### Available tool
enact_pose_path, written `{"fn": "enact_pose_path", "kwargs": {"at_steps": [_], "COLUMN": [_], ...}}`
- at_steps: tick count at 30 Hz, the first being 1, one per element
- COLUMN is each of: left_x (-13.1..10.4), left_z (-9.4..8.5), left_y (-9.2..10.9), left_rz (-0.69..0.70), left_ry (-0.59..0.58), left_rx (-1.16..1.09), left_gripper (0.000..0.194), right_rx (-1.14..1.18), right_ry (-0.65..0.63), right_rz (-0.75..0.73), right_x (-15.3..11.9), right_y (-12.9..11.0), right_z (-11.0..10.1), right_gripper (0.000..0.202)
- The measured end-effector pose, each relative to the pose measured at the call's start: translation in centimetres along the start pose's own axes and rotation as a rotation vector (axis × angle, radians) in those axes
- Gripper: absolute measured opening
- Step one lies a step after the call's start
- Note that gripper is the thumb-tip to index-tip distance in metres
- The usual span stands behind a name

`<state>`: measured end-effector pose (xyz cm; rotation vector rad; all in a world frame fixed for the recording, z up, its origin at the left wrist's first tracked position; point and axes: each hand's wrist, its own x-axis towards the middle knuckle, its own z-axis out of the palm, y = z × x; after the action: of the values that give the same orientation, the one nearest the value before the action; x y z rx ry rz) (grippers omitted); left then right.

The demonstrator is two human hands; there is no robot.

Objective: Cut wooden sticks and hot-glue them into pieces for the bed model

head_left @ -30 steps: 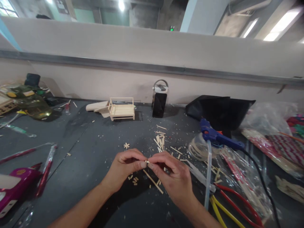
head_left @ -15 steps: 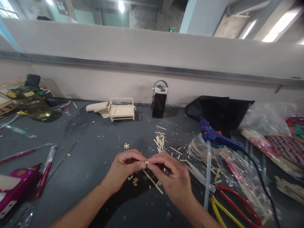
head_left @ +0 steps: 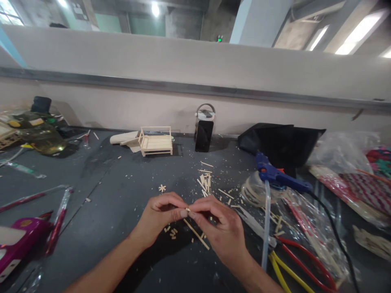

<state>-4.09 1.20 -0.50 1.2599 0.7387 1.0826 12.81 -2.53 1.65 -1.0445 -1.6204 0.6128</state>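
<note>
My left hand (head_left: pixel 165 211) and my right hand (head_left: pixel 215 221) meet at the fingertips over the middle of the dark table. Between both thumbs and index fingers is pinched a tiny piece of pale wood (head_left: pixel 187 209), mostly covered by the fingers. Under the hands a thin wooden stick (head_left: pixel 197 235) lies slantwise, with several short cut wood pieces (head_left: pixel 173 233) to its left. Just beyond my left hand is a small star-shaped wooden piece (head_left: pixel 162 188). A pile of short sticks (head_left: pixel 206 183) lies past my right hand.
A miniature wooden bench (head_left: pixel 156 141) and a phone (head_left: pixel 204 135) stand near the back wall. On the right are a blue glue gun (head_left: pixel 279 176) on a clear round container, red-handled pliers (head_left: pixel 308 258), yellow handles and plastic bags. A magenta device (head_left: pixel 23 240) lies at left.
Both hands keep their pinch on the tiny wood piece with hardly any movement. The whole view has shifted very slightly.
</note>
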Motion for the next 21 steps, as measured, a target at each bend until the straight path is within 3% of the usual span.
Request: {"fn": "enact_pose_path", "kwargs": {"at_steps": [21], "left_x": [0.04], "left_z": [-0.33], "left_y": [-0.04], "left_rz": [0.056], "left_ry": [0.009], "left_rx": [0.058], "left_gripper": [0.004], "right_rx": [0.027], "right_ry": [0.03], "right_rz": [0.0], "right_x": [0.01], "right_y": [-0.52], "right_z": [0.0], "right_gripper": [0.015]}}
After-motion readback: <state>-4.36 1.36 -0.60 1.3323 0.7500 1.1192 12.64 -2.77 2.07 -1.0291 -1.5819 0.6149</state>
